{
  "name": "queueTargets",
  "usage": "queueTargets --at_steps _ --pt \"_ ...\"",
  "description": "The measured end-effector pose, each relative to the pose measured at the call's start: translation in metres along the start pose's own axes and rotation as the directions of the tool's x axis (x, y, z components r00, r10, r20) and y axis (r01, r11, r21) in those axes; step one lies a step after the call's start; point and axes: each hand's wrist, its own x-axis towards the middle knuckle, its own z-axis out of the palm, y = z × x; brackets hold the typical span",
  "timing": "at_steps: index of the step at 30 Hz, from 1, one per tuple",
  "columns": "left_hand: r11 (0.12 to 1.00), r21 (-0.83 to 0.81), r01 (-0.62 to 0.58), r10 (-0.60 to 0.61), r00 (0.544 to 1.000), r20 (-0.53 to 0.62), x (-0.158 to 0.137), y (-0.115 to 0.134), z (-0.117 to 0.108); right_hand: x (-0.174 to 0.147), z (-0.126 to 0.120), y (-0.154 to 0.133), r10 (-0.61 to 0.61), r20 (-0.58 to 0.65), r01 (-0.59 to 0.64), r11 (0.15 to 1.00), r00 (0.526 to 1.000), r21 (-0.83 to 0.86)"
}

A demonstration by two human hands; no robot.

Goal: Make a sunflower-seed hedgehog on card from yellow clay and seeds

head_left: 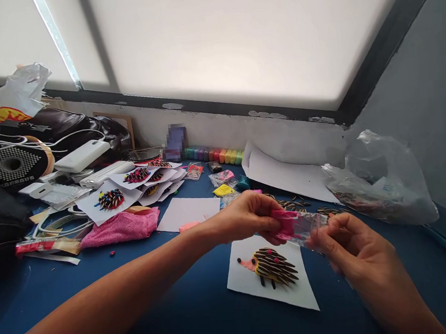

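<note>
Off to my left, a black round disc with a white checkered centre [24, 164] carries a line of pale Chinese characters along its lower edge, too small for me to read surely. The translucent white plastic bag [27, 87] bears red-and-yellow print that I can't make out.

A craft workspace; hedgehog pictures [274, 267], coloured packets [224, 190].

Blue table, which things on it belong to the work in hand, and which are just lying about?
Likely part of the work:
held pink packet
hedgehog card
striped seeds
coloured blocks

Apparently just lying about:
pink cloth
tape roll
dark bag
</note>
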Motion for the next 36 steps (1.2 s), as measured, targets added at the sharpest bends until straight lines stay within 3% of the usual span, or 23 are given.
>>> queueTargets --at_steps 4,10,18,28,36 --pt "1.000 0.001 -0.005 0.005 1.000 -0.022 0.000 -0.002 0.000 -0.001 0.002 -0.005 -0.066 0.007 0.066 0.994 0.998 -0.086" --pt "1.000 0.030 -0.002 0.003 0.999 -0.033 0.002 -0.004 0.001 0.002 0.001 -0.003 -0.087 0.148 0.106 0.986 0.985 -0.127" --pt "0.991 0.128 0.045 -0.047 0.999 0.012 -0.003 0.000 0.002 0.001 0.002 -0.004 -0.009 0.117 0.021 0.995 0.993 -0.101" --pt "0.998 0.067 0.019 -0.014 0.997 -0.072 0.005 -0.013 0.003 -0.001 0.009 -0.015 -0.074 0.128 0.085 0.993 0.989 -0.083" --pt "1.000 0.002 0.010 -0.010 0.999 -0.039 0.002 -0.013 0.007 -0.003 0.004 0.000 0.004 0.110 0.001 0.999 0.994 -0.047"
